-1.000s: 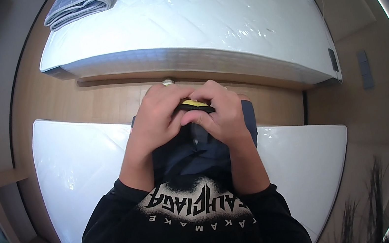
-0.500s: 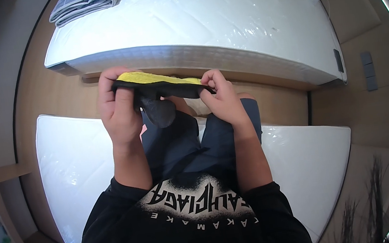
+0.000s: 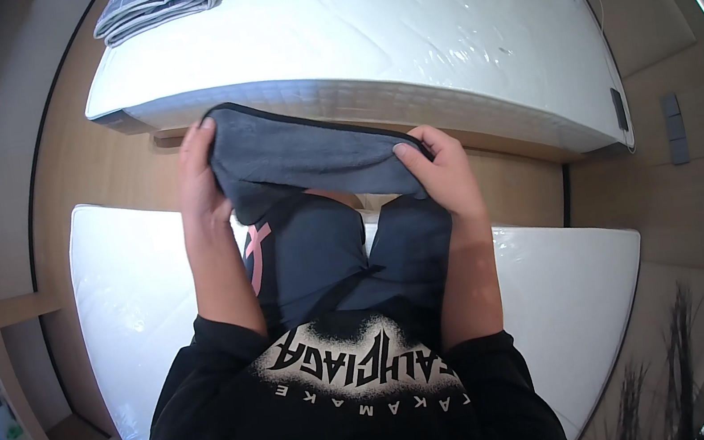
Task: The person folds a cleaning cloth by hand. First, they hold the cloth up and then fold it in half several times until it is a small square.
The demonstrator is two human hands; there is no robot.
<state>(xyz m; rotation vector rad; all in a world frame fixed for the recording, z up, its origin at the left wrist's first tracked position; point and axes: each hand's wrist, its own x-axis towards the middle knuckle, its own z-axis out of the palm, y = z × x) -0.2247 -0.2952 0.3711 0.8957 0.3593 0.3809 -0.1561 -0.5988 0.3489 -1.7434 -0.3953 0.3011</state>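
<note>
Stretched between both hands is a grey cleaning cloth [image 3: 306, 145] with a black trimmed edge; its grey face is toward me and a lower part hangs down over my lap. My left hand [image 3: 200, 174] grips its left end, with fingertips at the upper corner. At the other end, my right hand [image 3: 446, 175] pinches the cloth with the thumb on the grey face and the fingers behind the edge. Below the cloth are my dark shorts [image 3: 320, 251], with a pink shape beside the left thigh.
Ahead stands a bed with a white, plastic-wrapped mattress [image 3: 325, 26]. On its far left corner lies a folded blue checked blanket [image 3: 155, 4]. Another white mattress [image 3: 138, 295] is under me. A wooden shelf unit [image 3: 18, 312] stands at the left, and wall switches [image 3: 674, 128] are at the right.
The cloth has been spread wider and turned, so its grey face shows instead of the yellow one. My right hand has moved to the right.
</note>
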